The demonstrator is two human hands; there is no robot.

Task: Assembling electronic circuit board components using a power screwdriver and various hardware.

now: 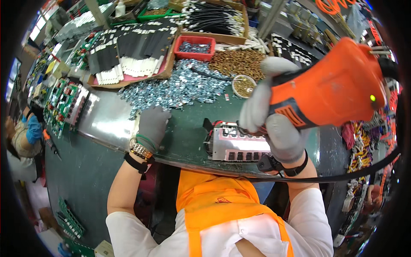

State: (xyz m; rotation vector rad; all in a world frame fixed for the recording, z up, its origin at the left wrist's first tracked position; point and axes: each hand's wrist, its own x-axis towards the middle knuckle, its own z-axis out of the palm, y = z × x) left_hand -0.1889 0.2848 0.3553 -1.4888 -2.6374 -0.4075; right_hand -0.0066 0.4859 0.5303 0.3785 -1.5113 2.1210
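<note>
Over the green bench we grip an orange power screwdriver [329, 90] in our gloved right hand [274, 124], fingers clamped round its handle. Its long axis runs from upper right down to lower left, nose aimed at the silver metal module [239, 147] lying flat just below. Our left hand [152, 126] rests on the bench with loose fingers, holding nothing, at the edge of a heap of small silver parts [180, 88]. Behind the heap sit brass screws [237, 62], a red tray [195, 47] and a small round dish [244, 85].
</note>
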